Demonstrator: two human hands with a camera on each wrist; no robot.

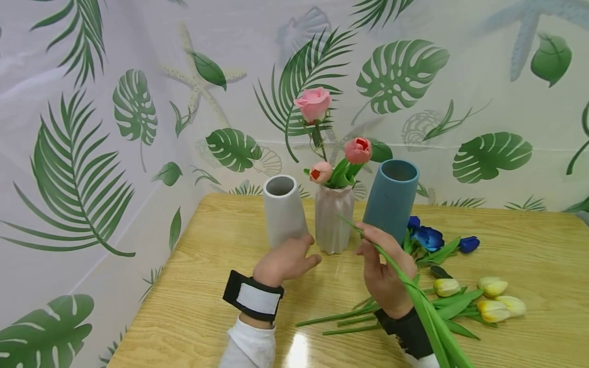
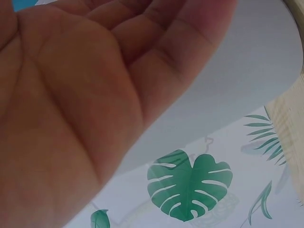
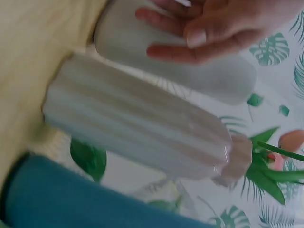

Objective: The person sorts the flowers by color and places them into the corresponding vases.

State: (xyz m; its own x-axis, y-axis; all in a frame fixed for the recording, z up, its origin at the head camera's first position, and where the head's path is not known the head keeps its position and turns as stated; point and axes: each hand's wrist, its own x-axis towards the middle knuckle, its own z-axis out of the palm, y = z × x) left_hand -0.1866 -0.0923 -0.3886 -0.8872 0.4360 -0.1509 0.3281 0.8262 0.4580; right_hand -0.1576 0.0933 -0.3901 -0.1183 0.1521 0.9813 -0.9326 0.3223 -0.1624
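Note:
My left hand [image 1: 286, 259] lies at the lower part of the smooth white vase [image 1: 281, 214], its fingers loosely extended along the wall. The left wrist view shows the palm and fingers against the white vase [image 2: 247, 66]. Between thumb and fingers, my right hand [image 1: 388, 273] pinches a long green leafy stem [image 1: 421, 301]. Its thin tip points toward the ribbed pale pink vase [image 1: 334, 225], while the leafy end runs out at the bottom edge, its bloom out of view. That middle vase holds a pink rose [image 1: 314, 105] and two pink tulips [image 1: 358, 150].
A teal vase [image 1: 392, 202] stands right of the pink one. Blue flowers [image 1: 429, 238] lie beside its base. Several pale yellow tulips [image 1: 494, 309] rest on the wooden table [image 1: 184, 306], stems pointing left under the right wrist. A leaf-patterned cloth [image 1: 414, 128] hangs close behind the vases.

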